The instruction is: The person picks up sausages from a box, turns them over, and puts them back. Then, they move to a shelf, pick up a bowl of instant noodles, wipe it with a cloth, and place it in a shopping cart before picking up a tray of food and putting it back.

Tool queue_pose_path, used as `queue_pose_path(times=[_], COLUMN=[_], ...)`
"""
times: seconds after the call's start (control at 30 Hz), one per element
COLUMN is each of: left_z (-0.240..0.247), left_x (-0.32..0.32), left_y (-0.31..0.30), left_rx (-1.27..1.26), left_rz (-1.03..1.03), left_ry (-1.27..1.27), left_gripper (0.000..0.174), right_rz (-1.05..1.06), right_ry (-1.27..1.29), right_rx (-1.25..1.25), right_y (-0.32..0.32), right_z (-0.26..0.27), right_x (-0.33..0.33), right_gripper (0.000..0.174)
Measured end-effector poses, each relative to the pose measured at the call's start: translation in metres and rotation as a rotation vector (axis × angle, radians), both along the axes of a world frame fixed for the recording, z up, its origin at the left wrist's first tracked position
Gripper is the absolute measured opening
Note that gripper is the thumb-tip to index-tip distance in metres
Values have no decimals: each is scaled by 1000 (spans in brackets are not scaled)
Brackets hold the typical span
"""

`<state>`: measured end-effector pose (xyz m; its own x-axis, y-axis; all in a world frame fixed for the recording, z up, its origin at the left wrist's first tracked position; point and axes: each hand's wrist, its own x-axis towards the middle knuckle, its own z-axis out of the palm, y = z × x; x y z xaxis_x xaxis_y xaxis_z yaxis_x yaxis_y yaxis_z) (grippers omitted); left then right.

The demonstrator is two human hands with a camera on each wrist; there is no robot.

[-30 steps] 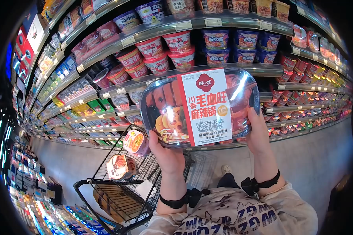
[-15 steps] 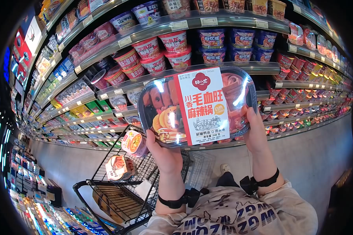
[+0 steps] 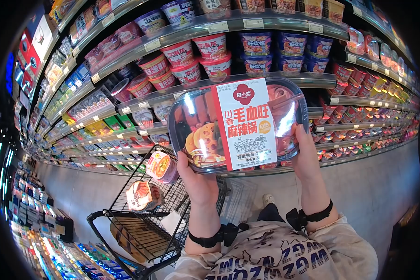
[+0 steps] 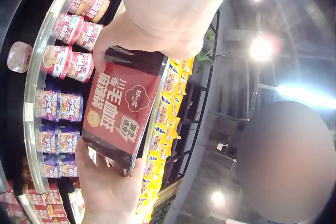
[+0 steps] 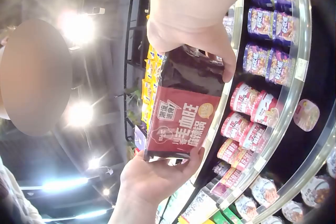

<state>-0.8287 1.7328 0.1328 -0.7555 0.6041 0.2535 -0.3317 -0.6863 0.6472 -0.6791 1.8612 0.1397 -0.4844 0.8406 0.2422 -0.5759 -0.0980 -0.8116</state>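
Observation:
A boxed self-heating hot pot meal (image 3: 196,126) with a clear lid over a black tray is held up in front of the shelves. Its white and red paper sleeve (image 3: 247,123) faces me, and sliced lotus root shows as part of the food picture or contents. My left hand (image 3: 198,184) grips the left end, thumb along the near edge. At the right end my right hand (image 3: 308,154) holds on, thumb on the lid's edge. Both wrist views show the dark red side of the sleeve (image 4: 123,103), with fingers around the black tray ends (image 5: 197,71).
A black wire shopping cart (image 3: 147,221) stands at my lower left, carrying a round-lidded tub (image 3: 161,167) and another packaged tub (image 3: 142,196). Curved shelves hold red tubs (image 3: 210,46) and purple tubs (image 3: 256,44). Grey floor (image 3: 359,186) runs along the shelf base.
The meal box stays between both hands, with only a slight shift and tilt. Glare on its lid has moved, and the view has swayed a little.

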Motion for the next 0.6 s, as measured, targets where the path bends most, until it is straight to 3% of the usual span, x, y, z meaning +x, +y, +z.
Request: queue_pose_path(times=[0.03, 0.1, 0.23, 0.3, 0.53, 0.6], left_z=[0, 2, 3, 3, 4, 5], left_x=[0, 3, 4, 5, 6, 6], left_y=[0, -1, 0, 0, 0, 0], left_rx=[0, 13, 35, 24, 16, 13], left_rz=[-12, -4, -6, -1, -13, -12], left_ry=[10, -13, -4, -11, 42, 35], left_gripper=[51, 49, 46, 46, 50, 50], right_rz=[2, 66, 57, -26, -74, 5], right_ry=[0, -38, -67, -15, -23, -1], right_rx=[0, 47, 23, -37, -78, 7], right_y=[2, 10, 5, -5, -3, 1], right_z=[-3, -12, -6, 9, 7, 1], right_x=[1, 5, 5, 1, 1, 5], right_gripper=[25, 41, 42, 20, 21, 22])
